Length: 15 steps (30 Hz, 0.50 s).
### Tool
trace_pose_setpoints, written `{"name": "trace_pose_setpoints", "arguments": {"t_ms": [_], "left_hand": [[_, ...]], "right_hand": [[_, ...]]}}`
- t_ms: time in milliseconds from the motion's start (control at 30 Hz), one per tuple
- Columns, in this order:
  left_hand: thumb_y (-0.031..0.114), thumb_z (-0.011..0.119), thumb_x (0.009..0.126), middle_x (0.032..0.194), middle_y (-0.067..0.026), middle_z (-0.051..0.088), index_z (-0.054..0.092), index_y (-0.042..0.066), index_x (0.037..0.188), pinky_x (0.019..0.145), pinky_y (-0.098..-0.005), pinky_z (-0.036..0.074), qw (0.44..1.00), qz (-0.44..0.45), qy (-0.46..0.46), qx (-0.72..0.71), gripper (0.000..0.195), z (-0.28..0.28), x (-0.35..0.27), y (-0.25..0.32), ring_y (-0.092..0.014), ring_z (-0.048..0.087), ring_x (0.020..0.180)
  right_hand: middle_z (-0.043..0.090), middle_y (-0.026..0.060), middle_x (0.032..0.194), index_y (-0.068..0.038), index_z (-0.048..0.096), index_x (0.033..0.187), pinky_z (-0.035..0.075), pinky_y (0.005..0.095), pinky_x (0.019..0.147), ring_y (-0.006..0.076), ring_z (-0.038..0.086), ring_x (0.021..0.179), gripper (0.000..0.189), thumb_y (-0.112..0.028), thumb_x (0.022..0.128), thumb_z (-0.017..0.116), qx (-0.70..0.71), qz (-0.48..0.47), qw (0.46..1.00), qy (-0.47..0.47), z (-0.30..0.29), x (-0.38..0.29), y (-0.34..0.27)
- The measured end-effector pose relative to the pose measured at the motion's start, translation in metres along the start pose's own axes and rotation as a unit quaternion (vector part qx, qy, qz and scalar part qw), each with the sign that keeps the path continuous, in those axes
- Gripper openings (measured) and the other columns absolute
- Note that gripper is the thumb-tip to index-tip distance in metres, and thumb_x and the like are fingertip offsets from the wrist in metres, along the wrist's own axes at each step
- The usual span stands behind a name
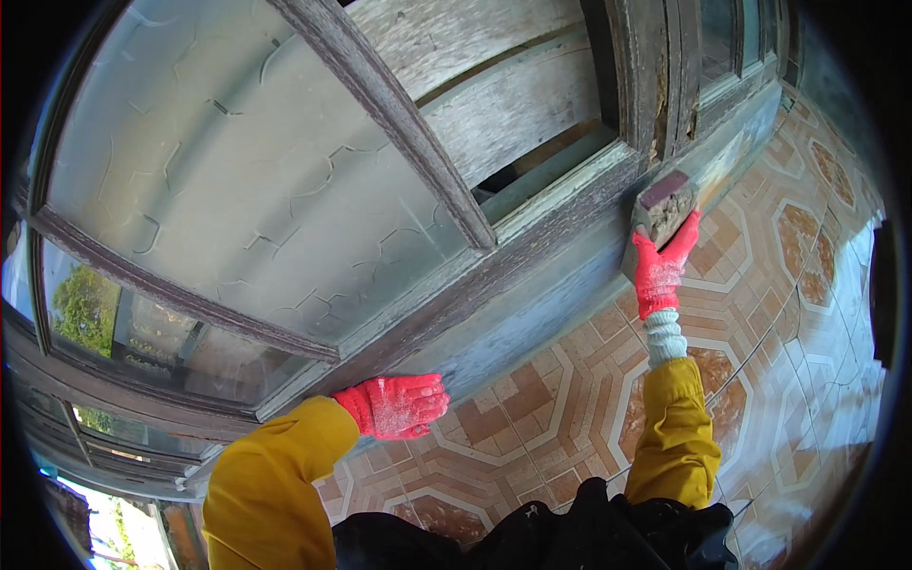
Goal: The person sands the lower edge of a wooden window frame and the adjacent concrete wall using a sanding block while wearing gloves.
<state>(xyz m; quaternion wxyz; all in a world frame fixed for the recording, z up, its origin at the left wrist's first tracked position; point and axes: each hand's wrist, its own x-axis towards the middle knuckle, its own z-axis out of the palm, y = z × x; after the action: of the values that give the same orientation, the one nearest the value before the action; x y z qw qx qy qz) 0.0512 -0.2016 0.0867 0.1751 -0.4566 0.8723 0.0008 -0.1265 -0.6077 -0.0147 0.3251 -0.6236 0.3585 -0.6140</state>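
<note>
My right hand [665, 267], in a pink glove over a white cuff, grips what looks like a sanding block [667, 203] with a maroon patch and worn tan sides. The block is held against the low painted wall [499, 320] beneath the wooden window frame [456, 299], close to the upright post. My left hand [400, 406], gloved in the same pink, holds nothing. It lies with its fingers stretched out against the wall's left part. Pale dust marks both gloves. The frame's paint is worn and flaking. The block's underside is hidden.
Clouded glass panes [263, 178] fill the left part of the frame. Weathered boards [499, 100] show through its opening. A split wooden post [659, 78] rises at upper right. Patterned floor tiles [556, 413] run along the wall's foot, whitish with dust at the right.
</note>
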Motion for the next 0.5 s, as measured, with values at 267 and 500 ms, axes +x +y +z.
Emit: {"name": "trace_pose_setpoints", "arguments": {"t_ms": [267, 500], "left_hand": [[0.036, 0.058, 0.085, 0.122, -0.0122, 0.061, 0.061, 0.005, 0.116, 0.11, -0.0442, 0.036, 1.0, 0.015, 0.004, 0.006, 0.045, -0.001, 0.01, -0.004, -0.028, 0.055, 0.115], [0.038, 0.057, 0.086, 0.122, -0.0122, 0.061, 0.061, 0.005, 0.116, 0.11, -0.0441, 0.035, 1.0, 0.004, -0.014, 0.016, 0.046, -0.002, -0.001, 0.001, -0.028, 0.055, 0.115]], "right_hand": [[0.028, 0.0215, 0.15, 0.0, 0.015, 0.151, 0.021, 0.0428, 0.115, 0.0363, 0.024, 0.141, 0.099, -0.011, 0.074, 0.075, -0.028, 0.087, 0.995, 0.051, 0.001, -0.025, 0.055], [0.029, 0.0211, 0.147, 0.0, 0.017, 0.15, 0.024, 0.0437, 0.114, 0.0366, 0.028, 0.138, 0.111, -0.021, 0.064, 0.084, -0.003, -0.072, 0.997, -0.03, 0.002, -0.014, -0.042]]}}
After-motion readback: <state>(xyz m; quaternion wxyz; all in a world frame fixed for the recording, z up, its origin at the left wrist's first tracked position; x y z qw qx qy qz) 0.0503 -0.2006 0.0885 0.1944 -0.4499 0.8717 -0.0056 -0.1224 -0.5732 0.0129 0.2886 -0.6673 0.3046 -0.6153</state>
